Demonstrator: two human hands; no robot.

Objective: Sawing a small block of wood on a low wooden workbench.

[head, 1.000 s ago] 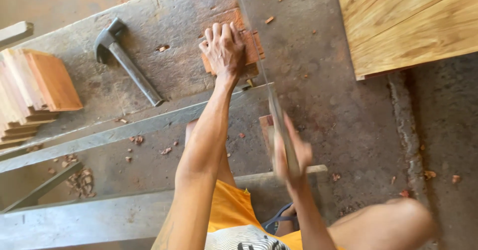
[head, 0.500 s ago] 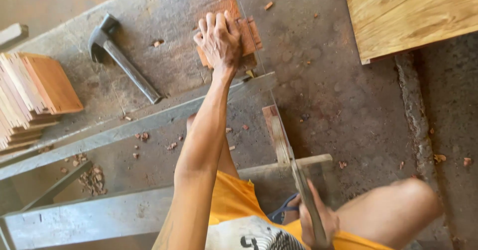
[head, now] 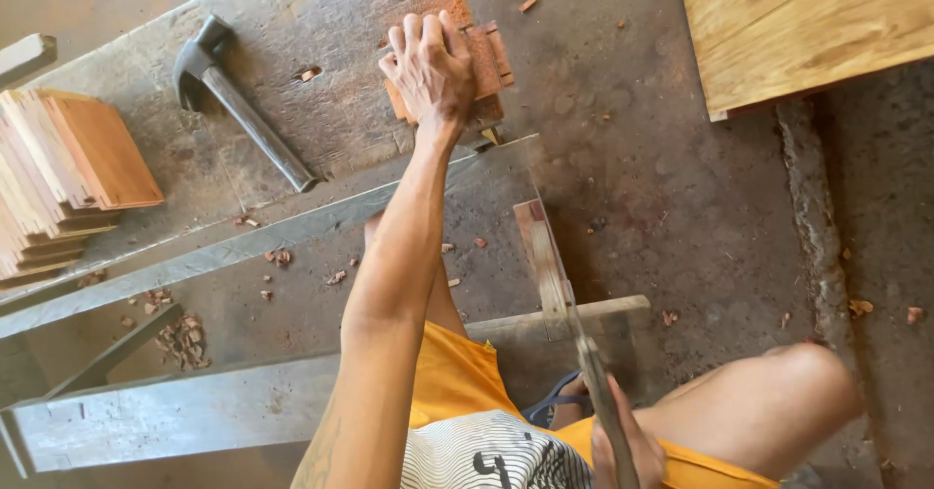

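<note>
At far left I see stacked wooden tiles (head: 68, 178), then a hammer (head: 243, 109) on the table (head: 321, 22). My left hand (head: 433, 71) reaches up centre-frame, fingers spread flat on the reddish wood block (head: 482, 56). At lower right, my right hand (head: 623, 450) has its fingers clamped round the saw (head: 569, 324). A plywood sheet (head: 798, 22) fills the upper right.

Left hand (head: 433, 71) pressed flat, arm outstretched; right hand (head: 623, 445) fisted.

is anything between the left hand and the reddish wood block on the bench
Nothing visible: the left hand lies flat on the wood block, pressing it to the bench. The right hand grips a saw.
</note>
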